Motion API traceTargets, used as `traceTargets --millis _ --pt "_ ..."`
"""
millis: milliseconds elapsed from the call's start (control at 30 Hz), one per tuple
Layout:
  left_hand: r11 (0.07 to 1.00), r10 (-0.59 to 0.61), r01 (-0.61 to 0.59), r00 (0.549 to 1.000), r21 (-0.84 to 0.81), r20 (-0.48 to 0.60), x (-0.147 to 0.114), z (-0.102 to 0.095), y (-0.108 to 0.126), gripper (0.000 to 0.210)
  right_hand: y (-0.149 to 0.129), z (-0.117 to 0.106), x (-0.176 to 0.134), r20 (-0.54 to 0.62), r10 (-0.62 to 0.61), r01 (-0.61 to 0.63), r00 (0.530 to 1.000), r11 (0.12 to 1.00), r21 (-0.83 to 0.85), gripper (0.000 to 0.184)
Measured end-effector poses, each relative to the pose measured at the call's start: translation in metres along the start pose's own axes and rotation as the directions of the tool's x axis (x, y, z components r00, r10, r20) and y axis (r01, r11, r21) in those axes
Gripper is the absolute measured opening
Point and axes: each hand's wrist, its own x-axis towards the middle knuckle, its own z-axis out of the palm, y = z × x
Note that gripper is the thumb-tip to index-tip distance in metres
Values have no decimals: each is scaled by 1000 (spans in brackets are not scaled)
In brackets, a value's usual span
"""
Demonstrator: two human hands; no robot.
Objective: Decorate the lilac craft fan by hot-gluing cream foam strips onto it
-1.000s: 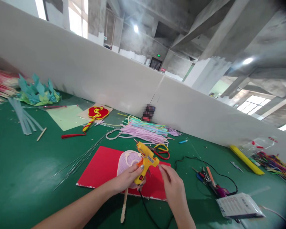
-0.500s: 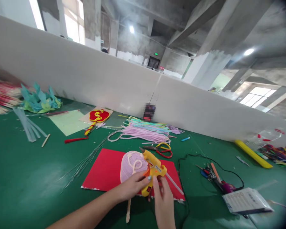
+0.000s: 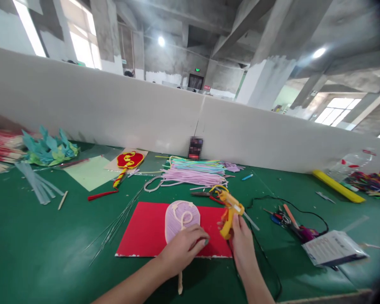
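Right hand [image 3: 243,240]: I grip the yellow glue gun [image 3: 232,204], translucent stick [image 3: 251,221] protruding from its rear. My left hand [image 3: 186,247] partly covers the lilac disc [image 3: 176,221] above the red board [image 3: 142,228].

Green table [image 3: 28,249], red board [image 3: 142,228] (near edge whitish), scissors [image 3: 202,194], pale-green paper [image 3: 90,175]

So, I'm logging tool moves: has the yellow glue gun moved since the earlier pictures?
Yes, the glue gun has shifted rightward relative to the red board, towards its right side.
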Motion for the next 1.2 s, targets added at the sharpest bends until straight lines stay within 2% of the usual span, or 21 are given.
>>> traceTargets --millis 67,167,233,300,400,500,567,667,767,867,1067,1200 --pt "983 71 -71 997 167 6 2 -11 -2 25 -9 -5 25 -29 -60 59 998 997 -49 53" --pt "897 138 -145 989 418 48 10 -31 -11 20 -22 -4 54 1 -79 79 997 990 -117 52" --pt "852 126 -132 991 507 45 18 -42 -20 16 -26 3 65 34 -80 86 996 971 -224 46" --pt "839 96 -81 995 538 0 26 -49 -31 14 -23 13 69 47 -117 126 992 909 -396 44" --pt "870 23 23 996 492 -86 34 -53 -45 14 -11 23 71 81 -172 186 982 772 -608 42" --pt "915 -123 165 983 368 -136 38 -54 -55 17 0 24 73 126 -125 178 984 696 -696 39" --pt "932 -207 231 972 281 -112 38 -56 -58 19 3 20 75 156 -100 183 983 675 -715 41" --pt "950 -269 280 958 139 -96 40 -61 -61 19 3 13 74 181 -84 193 980 638 -746 47" --pt "948 -306 309 950 73 -59 43 -64 -62 15 1 9 71 210 -48 202 976 549 -811 48" --pt "940 -337 338 941 49 -29 44 -63 -63 12 2 7 69 279 -41 264 959 481 -836 43" --pt "914 -405 404 914 19 39 43 -57 -68 14 9 3 71 397 -156 427 904 329 -842 38" --pt "886 -459 462 886 -45 68 44 -58 -70 11 16 3 72 459 -228 509 859 278 -814 38"
